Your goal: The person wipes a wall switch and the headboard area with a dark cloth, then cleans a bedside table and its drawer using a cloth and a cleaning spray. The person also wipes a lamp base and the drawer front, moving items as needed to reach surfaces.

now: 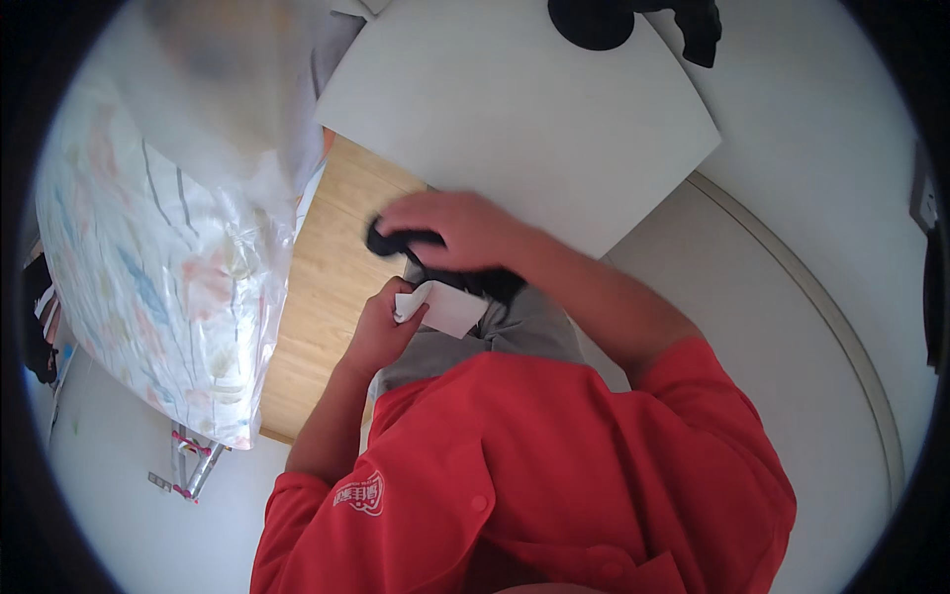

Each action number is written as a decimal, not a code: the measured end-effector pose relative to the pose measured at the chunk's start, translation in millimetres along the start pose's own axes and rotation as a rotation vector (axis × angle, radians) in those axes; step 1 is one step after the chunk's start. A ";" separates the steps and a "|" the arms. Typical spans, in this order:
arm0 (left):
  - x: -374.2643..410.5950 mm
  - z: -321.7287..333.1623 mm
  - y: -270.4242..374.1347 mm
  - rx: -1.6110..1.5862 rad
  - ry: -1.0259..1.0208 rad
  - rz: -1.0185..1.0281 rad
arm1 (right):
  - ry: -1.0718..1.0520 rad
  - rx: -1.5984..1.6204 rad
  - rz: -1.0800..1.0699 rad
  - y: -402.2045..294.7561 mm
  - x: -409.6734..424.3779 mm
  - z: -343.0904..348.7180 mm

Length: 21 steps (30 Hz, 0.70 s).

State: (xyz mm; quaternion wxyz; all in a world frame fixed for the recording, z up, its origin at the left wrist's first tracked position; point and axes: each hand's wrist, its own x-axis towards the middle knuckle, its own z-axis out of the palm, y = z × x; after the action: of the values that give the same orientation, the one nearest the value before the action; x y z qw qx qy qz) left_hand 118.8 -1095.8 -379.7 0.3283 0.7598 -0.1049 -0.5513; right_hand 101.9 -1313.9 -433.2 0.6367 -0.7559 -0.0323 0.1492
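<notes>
My left hand (pixel 382 323) pinches a folded white sheet (pixel 451 308); whether it is paper or cloth is hard to tell. My right hand (pixel 464 230) is bent over a soft black item (pixel 393 239) and blurred by motion. Part of the black item is gripped under my right fingers. More black material (pixel 497 286) lies below that hand, over the grey trousers (pixel 534 319). The fingertips of my right hand are mostly hidden. Both hands are in front of my waist, near the corner of a white tabletop (pixel 519 111).
A round black base (pixel 591 22) with a black arm stands on the tabletop's far side. Left, clear plastic (pixel 245 260) covers floral fabric (pixel 156 289) beside a light wood surface (pixel 326 297). A metal folding frame (pixel 194 468) stands lower left. A white wall (pixel 831 148) curves along the right.
</notes>
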 end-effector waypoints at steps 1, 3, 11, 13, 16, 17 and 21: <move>1.0 -1.2 4.0 -0.002 0.002 -0.008 | 0.039 -0.047 -0.112 3.9 20.2 -10.6; 1.2 -2.9 14.5 0.001 0.022 -0.033 | 0.222 -0.607 -0.233 5.0 58.2 -26.9; -3.5 -7.2 1.0 0.054 0.134 -0.074 | 0.306 -1.242 -0.038 56.0 94.1 35.2; -6.4 -5.2 -1.7 0.062 0.161 -0.074 | 0.306 -1.238 -0.139 58.2 95.1 15.3; 2.5 -7.9 15.1 0.009 0.177 -0.094 | 0.427 -1.014 -0.229 70.3 88.1 -4.0; 5.1 -7.8 19.3 0.035 0.183 -0.075 | 0.487 -1.039 -0.140 76.9 79.7 -9.3; 22.2 -14.0 34.4 0.033 0.211 -0.096 | 0.200 -1.475 0.042 87.2 7.7 -45.2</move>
State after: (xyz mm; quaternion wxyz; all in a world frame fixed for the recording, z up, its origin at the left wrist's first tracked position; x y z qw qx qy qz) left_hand 146.8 -1128.2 -373.2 0.2982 0.8231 -0.0420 -0.4815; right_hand 108.9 -1371.5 -512.8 -0.0390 -0.9974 -0.0516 0.0313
